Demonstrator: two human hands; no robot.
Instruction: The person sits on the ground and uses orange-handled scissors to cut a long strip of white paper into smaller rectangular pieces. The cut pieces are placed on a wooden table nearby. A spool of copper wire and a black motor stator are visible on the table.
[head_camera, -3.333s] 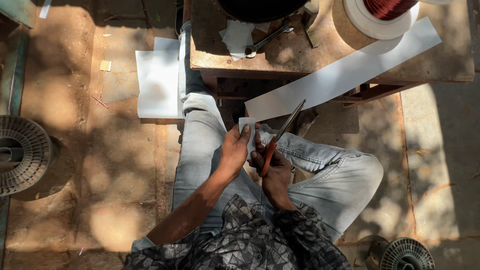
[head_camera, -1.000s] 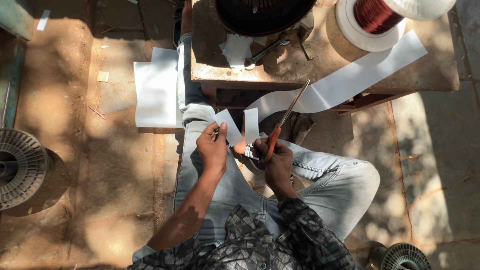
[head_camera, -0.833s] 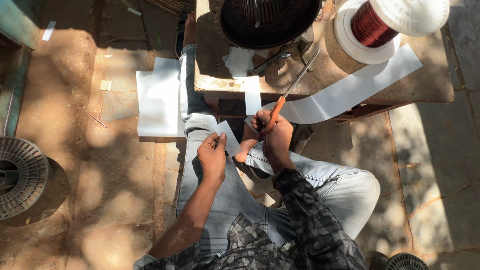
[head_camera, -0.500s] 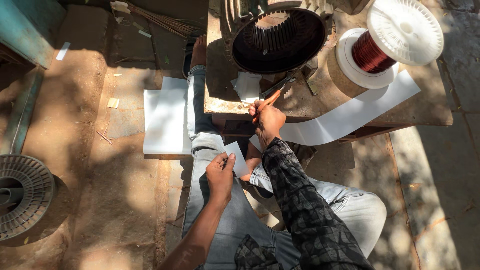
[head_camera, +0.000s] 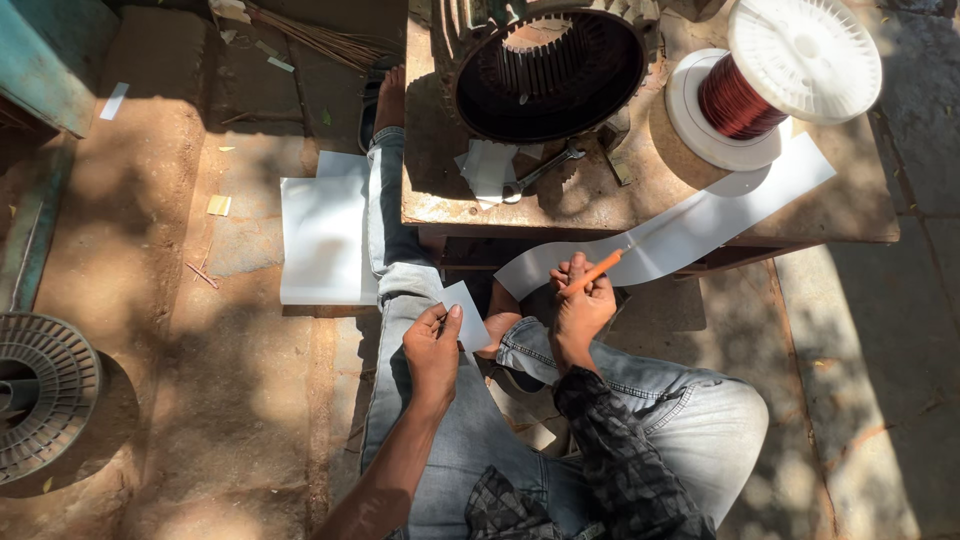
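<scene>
left hand (head_camera: 432, 350) pinching small paper piece (head_camera: 465, 312), right hand (head_camera: 580, 308) gripping orange-handled scissors (head_camera: 600, 268)

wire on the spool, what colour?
Reddish-brown, copper-like, wound on the white spool; head view shows it clearly.

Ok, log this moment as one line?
left hand: holds small white paper piece | right hand: grips orange-handled scissors at long white paper strip | rusty metal table

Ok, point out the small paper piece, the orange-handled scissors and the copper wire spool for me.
small paper piece (head_camera: 468, 313): head view, middle of the white piece pinched by the left hand.
orange-handled scissors (head_camera: 602, 268): head view, on the orange handle above the right hand.
copper wire spool (head_camera: 733, 103): head view, on the reddish wound wire.
</scene>
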